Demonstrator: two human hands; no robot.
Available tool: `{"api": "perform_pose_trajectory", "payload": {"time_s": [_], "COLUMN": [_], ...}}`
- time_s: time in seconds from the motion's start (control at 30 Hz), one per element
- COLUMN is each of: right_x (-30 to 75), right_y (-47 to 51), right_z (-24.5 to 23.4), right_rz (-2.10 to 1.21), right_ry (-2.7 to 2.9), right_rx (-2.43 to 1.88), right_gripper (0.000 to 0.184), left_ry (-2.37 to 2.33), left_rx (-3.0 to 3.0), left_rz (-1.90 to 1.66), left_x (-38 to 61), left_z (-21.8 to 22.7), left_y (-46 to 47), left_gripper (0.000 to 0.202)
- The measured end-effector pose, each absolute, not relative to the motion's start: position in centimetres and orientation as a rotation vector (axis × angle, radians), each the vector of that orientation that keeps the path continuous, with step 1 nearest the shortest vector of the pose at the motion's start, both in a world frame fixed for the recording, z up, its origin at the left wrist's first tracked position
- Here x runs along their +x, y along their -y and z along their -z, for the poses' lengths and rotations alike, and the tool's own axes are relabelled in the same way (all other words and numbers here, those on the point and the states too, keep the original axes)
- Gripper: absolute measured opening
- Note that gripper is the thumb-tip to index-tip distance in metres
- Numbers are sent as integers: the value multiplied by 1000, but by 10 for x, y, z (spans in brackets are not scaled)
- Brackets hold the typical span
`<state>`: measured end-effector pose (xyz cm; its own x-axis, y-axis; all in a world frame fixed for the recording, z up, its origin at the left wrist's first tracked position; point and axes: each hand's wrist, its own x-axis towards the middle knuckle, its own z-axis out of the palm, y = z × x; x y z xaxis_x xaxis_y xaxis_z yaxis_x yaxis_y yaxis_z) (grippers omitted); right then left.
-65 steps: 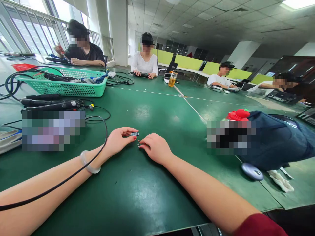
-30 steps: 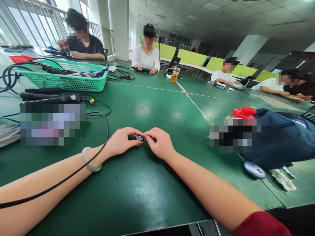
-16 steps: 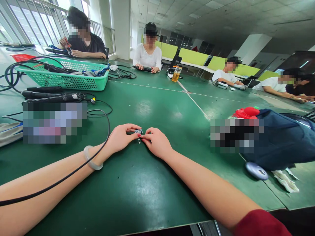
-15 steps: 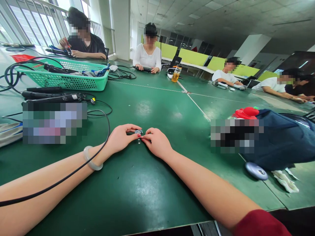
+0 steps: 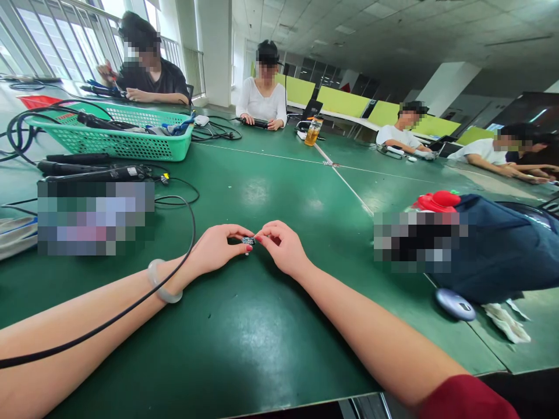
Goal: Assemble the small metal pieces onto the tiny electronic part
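Above the green table (image 5: 251,343), my left hand (image 5: 217,247) pinches a small circuit board (image 5: 248,240), dark with silvery and white details, between thumb and fingers. At the board's right end, the thumb and forefinger of my right hand (image 5: 280,247) are pressed together and touch or nearly touch it. Whatever is in that pinch is too small to make out. Just under the board shows a tiny pale piece, partly covered by my left thumb. A pale bracelet (image 5: 165,281) circles my left wrist.
A black cable (image 5: 131,302) crosses over my left forearm. At left stand a green basket (image 5: 152,148) of cables and tools and several black devices (image 5: 100,173). To the right lie a dark blue bag (image 5: 493,250) and an oval purple case (image 5: 455,304). Other people sit around the table.
My right hand has risen slightly, its fingertips shifting from below the circuit board to its right end. The board sits slightly lower and further right, and the pale piece beneath shows less.
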<state>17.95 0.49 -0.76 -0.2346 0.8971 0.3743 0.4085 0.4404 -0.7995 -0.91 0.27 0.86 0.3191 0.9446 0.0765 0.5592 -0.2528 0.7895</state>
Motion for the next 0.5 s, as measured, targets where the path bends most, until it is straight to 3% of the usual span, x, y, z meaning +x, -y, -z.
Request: {"api": "perform_pose_trajectory", "payload": {"time_s": [0.5], "right_x": [178], "right_y": [-3], "right_z": [7], "right_rz": [-816], "right_ry": [1858], "right_rx": [-1053], "right_gripper": [6], "left_ry": [-1247], "left_rx": [1993], "left_rz": [-703], "left_x": [-9], "left_z": [-6], "left_y": [-2], "left_gripper": [34]}}
